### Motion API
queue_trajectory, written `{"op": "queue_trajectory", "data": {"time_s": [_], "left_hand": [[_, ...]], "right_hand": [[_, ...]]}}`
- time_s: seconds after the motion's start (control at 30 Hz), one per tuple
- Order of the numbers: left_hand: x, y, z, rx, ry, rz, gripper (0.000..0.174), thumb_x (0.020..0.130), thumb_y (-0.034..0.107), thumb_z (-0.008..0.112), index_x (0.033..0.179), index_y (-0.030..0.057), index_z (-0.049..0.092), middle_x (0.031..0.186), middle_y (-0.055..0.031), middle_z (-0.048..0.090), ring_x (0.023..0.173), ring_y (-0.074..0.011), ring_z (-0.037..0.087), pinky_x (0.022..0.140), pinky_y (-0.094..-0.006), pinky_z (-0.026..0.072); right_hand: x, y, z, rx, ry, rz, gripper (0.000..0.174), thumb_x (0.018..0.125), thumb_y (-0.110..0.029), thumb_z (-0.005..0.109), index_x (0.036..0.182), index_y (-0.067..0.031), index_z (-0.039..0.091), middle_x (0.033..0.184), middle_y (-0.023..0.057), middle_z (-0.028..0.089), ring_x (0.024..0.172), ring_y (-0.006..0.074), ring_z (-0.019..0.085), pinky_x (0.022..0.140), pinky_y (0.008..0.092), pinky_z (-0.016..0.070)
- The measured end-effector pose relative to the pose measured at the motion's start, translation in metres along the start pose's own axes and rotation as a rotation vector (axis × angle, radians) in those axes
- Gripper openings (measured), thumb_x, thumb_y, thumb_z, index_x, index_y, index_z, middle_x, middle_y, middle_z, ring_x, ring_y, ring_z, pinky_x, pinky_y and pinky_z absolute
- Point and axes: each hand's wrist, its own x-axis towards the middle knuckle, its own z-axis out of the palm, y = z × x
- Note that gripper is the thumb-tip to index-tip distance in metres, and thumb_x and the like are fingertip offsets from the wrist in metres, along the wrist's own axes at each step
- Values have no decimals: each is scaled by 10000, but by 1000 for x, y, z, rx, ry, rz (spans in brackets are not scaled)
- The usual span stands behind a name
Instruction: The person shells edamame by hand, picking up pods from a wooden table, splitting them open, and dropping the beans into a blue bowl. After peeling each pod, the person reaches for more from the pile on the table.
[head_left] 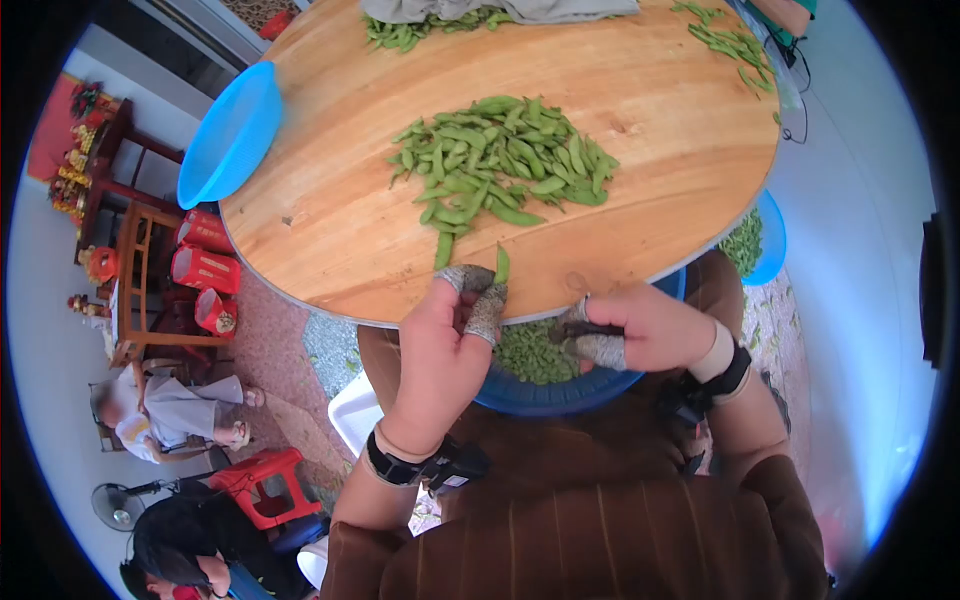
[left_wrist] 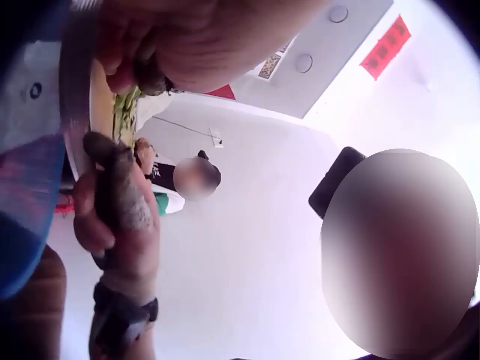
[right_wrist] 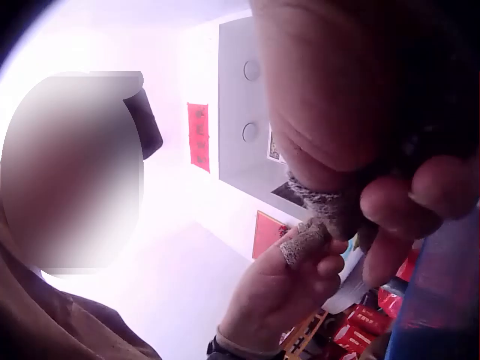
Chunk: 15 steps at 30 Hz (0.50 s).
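My left hand (head_left: 432,345) is at the table's near edge, its thumb and forefinger wrapped in grey finger covers. Between those fingertips it pinches a green edamame pod (head_left: 502,263), which points away from me. A heap of edamame pods (head_left: 510,155) lies just beyond on the round wooden table (head_left: 330,200). My right hand (head_left: 655,328) hovers over a blue basin (head_left: 560,405) of shelled beans (head_left: 540,355), below the table edge. Its thumb and forefinger wear similar dark-stained covers and bend toward each other; I cannot tell whether anything is between them.
A blue plastic basket (head_left: 235,135) leans at the table's left edge. More pods (head_left: 735,45) lie at the far right, and a grey cloth (head_left: 500,10) covers some at the back. Another blue basin (head_left: 768,240) is at right. People sit at lower left near a red stool (head_left: 262,487).
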Motion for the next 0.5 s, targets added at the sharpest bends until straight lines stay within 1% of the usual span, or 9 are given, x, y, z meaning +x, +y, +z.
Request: {"op": "queue_trajectory", "data": {"time_s": [0.03,0.07,0.1,0.17,0.2,0.23,0.3,0.43,0.5], "left_hand": [[-3,2,2,-4,-16,-15,186,893,5,523,1074,19,563,889,-39,641,680,-76,557,615,-209,455],[-7,4,4,-108,-51,-36,190,896,0,513,1079,16,562,896,-38,636,685,-74,555,619,-208,454],[-8,5,6,-213,-80,-49,195,899,-6,503,1084,14,561,903,-37,631,690,-73,552,623,-207,453],[-14,3,17,-273,-135,-51,208,902,-8,499,1100,11,559,898,-31,626,687,-70,546,618,-205,448],[-17,3,21,-321,-175,-47,221,905,-10,496,1116,9,557,893,-25,620,685,-66,540,614,-204,444],[-18,0,23,-323,-172,-50,221,905,-10,496,1116,9,557,893,-25,620,685,-66,540,614,-204,444],[-20,-6,24,-290,-249,-7,250,906,-24,474,1139,12,556,886,-11,610,678,-61,525,609,-199,433],[-21,-4,21,-220,-292,36,270,895,-38,459,1135,15,569,862,5,599,671,-57,513,616,-197,430],[-23,-8,22,-207,-277,35,335,781,-75,493,1088,1,604,883,-98,649,826,-153,615,759,-283,487]], "right_hand": [[-1,-3,-1,136,-31,54,154,870,-162,565,964,-41,589,733,104,626,726,272,646,659,350,491],[-1,-1,1,151,12,24,191,887,-148,538,1047,-50,575,746,59,632,630,184,614,579,307,483],[-6,-4,3,157,13,38,191,887,-148,538,1047,-50,575,746,59,632,630,184,614,579,307,483],[-14,-16,6,551,70,172,261,916,-147,517,1158,-51,527,786,16,627,554,86,535,489,235,436],[-16,-15,14,647,111,148,318,942,-168,509,1233,-44,472,822,3,615,529,24,474,449,178,389],[-18,-16,17,646,106,149,318,942,-168,509,1233,-44,472,822,3,615,529,24,474,449,178,389],[-23,-18,22,714,152,173,292,954,-167,491,1217,-40,482,813,20,616,509,31,472,445,184,389],[-28,-14,35,788,179,146,283,955,-163,494,1212,-44,481,812,17,610,494,28,455,436,181,378],[-27,-16,38,816,196,179,263,951,-141,488,1195,-42,485,815,13,605,489,26,442,431,179,369]]}}
